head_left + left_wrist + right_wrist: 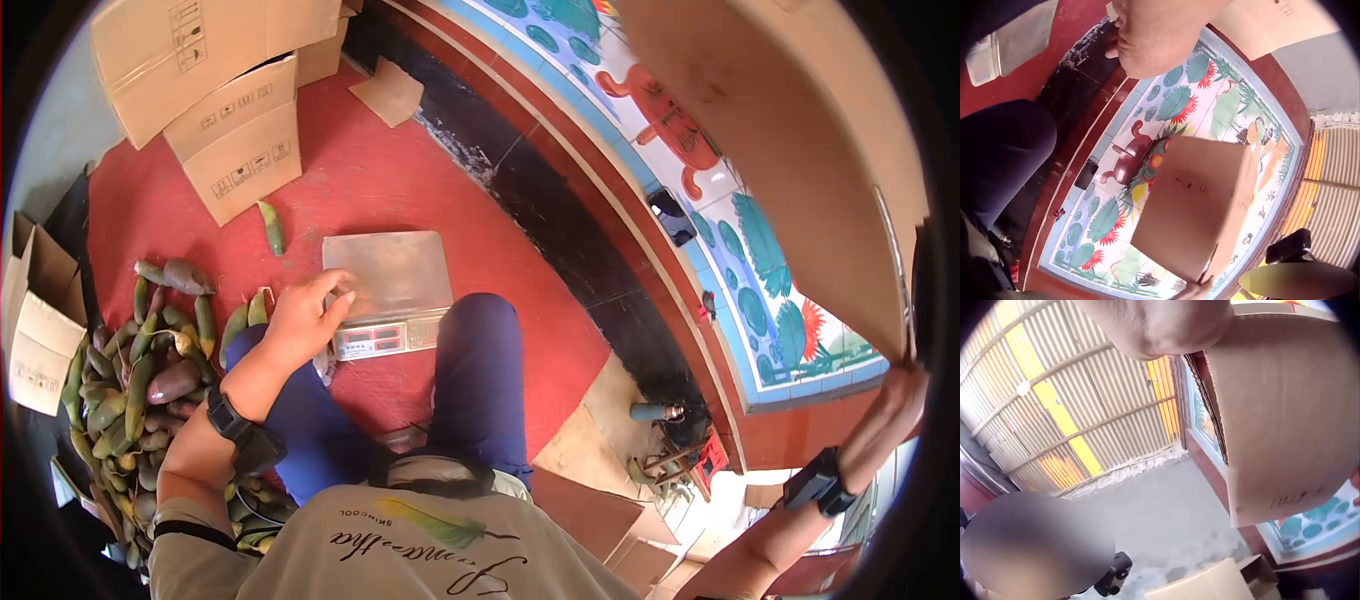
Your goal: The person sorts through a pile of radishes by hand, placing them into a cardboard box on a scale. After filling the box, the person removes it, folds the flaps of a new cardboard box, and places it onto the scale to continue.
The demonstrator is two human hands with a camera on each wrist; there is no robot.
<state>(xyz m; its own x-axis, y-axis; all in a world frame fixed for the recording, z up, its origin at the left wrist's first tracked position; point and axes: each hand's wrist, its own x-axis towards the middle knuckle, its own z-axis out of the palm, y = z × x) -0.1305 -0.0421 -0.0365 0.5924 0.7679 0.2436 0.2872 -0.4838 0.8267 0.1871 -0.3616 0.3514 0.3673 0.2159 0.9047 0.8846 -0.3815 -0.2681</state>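
The right hand (887,415) grips the raised box (790,130) at its edge, fingers closed on the cardboard; how tightly cannot be told. Behind the box is a tiled wall picture (740,240). Well apart from that grip, the left hand (308,315) is partly open, fingers loosely bent and thumb apart, at the near left corner of the scale (388,275); contact is unclear. Beside the left forearm lies a pile of vegetables (140,390); beyond the hand, one green vegetable (272,228) lies near standing cartons (240,150).

Apparently a hand-held cardboard box (1188,200)
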